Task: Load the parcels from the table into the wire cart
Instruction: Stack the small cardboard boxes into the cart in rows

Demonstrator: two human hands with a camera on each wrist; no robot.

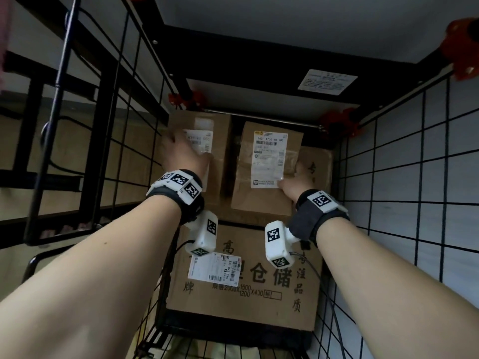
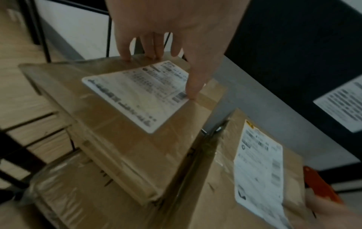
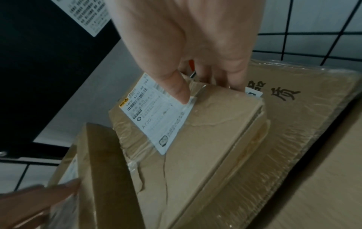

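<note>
Two taped cardboard parcels with white shipping labels lie side by side at the far end of the wire cart (image 1: 414, 177), on top of bigger boxes. My left hand (image 1: 181, 154) holds the left parcel (image 1: 220, 151): its fingers (image 2: 125, 52) curl over the far edge and the thumb presses on the label (image 2: 137, 96). On the right parcel (image 1: 246, 182), my right hand (image 1: 293, 182) has its thumb (image 3: 180, 89) on the label and its fingers over the parcel's right edge. That parcel (image 3: 211, 139) rests partly on a film-wrapped box (image 3: 293, 108).
A large printed carton (image 1: 246, 294) with a label fills the near cart floor. Black wire grid walls (image 1: 124, 151) close in on both sides. Beyond the far end stands a black-framed white panel (image 1: 259, 35) with orange fittings (image 1: 339, 123).
</note>
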